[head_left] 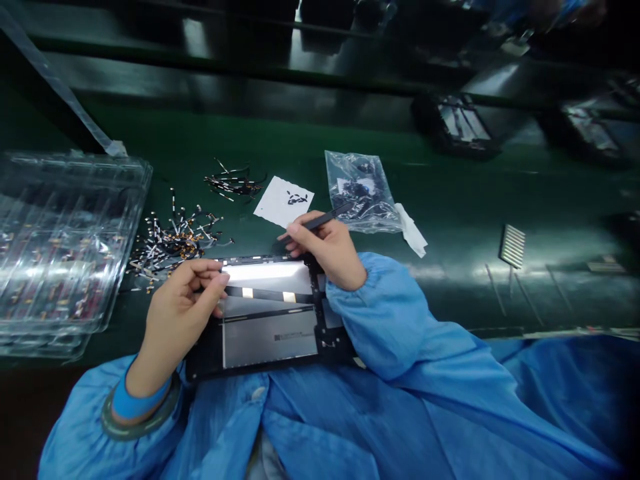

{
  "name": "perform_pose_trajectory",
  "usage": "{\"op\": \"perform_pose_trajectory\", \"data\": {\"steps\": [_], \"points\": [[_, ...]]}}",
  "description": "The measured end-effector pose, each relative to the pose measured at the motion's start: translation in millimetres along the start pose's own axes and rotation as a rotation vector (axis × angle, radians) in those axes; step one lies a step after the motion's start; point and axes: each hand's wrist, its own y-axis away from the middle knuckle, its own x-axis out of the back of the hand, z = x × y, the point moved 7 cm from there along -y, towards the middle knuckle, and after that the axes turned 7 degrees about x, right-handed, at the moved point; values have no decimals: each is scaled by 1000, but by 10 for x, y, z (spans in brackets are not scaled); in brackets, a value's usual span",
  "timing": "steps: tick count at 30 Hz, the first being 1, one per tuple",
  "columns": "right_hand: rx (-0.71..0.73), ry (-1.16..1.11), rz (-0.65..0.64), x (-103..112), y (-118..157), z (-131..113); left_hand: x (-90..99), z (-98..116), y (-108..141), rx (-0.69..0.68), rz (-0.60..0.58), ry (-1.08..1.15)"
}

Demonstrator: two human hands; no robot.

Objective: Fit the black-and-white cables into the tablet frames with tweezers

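Left hand (175, 310) curled at open device's (207, 360) left side, grip unclear; right hand (337, 250) pinching black tweezers (325, 219) by its upper edge. Device before blue gown (320, 420). I judge a tweezer slip could scratch it.

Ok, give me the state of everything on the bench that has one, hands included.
Device: open, insides exposed
Left hand: fingers at the device's edge, grip unclear
Right hand: holding tweezers
Tweezers: gripped, tips unclear
Large cable pile: loose, tangled
Small cable pile: loose
White square: flat, black bits on it
Bag: filled, seal unclear
Trays: stacked
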Motion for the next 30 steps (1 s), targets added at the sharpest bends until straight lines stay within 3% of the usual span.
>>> {"op": "perform_pose_trajectory", "data": {"steps": [4,9,19,24,30], "points": [[-48,-254,-109,-160,56,-140,-131,139,21,-40,-129,34],[-70,-345,-223,-390,186,-247,-319,293,76,-76,-252,81],[-75,-388,-258,-501,208,-208,-300,296,101,-119,-213,98],[-148,-441,-277,-539,216,-158,-294,275,79,-86,-214,123],[-166,-449,-198,-415,150,-157,-307,212,78,-24,-246,157]]}}
